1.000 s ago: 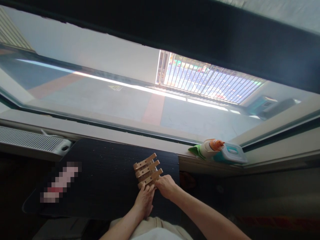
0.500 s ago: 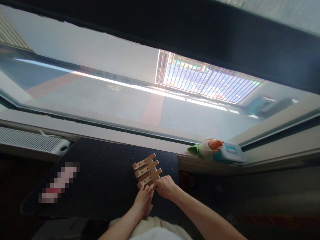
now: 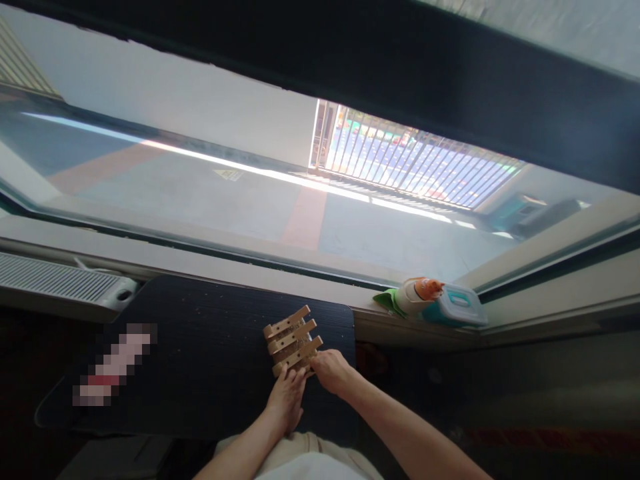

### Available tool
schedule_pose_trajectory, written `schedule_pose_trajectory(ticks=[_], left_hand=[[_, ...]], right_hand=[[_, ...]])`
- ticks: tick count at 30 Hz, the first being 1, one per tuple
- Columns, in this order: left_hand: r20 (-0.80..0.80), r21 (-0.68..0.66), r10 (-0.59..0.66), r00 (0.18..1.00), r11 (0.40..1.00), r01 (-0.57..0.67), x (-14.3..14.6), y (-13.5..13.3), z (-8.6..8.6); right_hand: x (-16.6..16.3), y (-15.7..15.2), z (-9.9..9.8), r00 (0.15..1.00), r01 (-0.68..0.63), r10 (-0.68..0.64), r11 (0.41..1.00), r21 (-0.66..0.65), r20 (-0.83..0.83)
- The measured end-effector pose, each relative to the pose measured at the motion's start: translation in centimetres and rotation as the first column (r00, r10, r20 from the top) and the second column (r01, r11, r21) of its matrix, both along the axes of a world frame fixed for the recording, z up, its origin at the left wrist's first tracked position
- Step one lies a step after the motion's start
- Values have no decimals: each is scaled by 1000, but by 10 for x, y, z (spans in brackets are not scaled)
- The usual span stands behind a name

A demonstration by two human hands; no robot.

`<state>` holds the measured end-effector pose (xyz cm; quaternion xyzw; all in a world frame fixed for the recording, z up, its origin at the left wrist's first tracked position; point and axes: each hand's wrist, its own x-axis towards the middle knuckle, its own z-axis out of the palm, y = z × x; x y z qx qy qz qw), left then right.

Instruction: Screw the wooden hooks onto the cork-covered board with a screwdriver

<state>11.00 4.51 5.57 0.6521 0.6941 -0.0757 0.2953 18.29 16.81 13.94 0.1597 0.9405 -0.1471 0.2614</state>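
Observation:
A small wooden piece [image 3: 291,339] made of three parallel slats on cross strips lies on the black tabletop [image 3: 200,353], near its right end. My left hand [image 3: 287,399] rests flat below it, fingers stretched up against its near edge. Just to the right, my right hand [image 3: 332,371] has its fingers curled and pinched on the piece's near right corner. Both forearms reach in from the bottom of the view.
A large window fills the upper view. On the sill at right lie a white bottle with an orange cap [image 3: 416,293] and a teal-lidded box [image 3: 457,305]. A white ribbed unit [image 3: 60,283] sits at left. A blurred patch [image 3: 113,365] marks the tabletop's left part.
The view has drifted slightly; both hands stay at the near edge of the wooden piece, which has not visibly moved.

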Motion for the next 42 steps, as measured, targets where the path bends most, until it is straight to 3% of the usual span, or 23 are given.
schedule_pose_trajectory(ticks=[13, 25, 33, 42], left_hand=[[-11, 4, -24, 1000, 1000, 24, -1, -2, -3], [-19, -5, -38, 999, 999, 38, -3, -2, -3], [-27, 2, -45, 999, 999, 46, -4, -2, 2], [-15, -14, -43, 999, 999, 43, -3, 0, 0]], right_hand=[[-3, 0, 4, 998, -62, 62, 998, -2, -33], [-2, -2, -5, 999, -2, 2, 1000, 8, -43], [-5, -3, 2, 997, -31, 30, 999, -12, -65], [3, 0, -11, 997, 22, -23, 1000, -14, -72]])
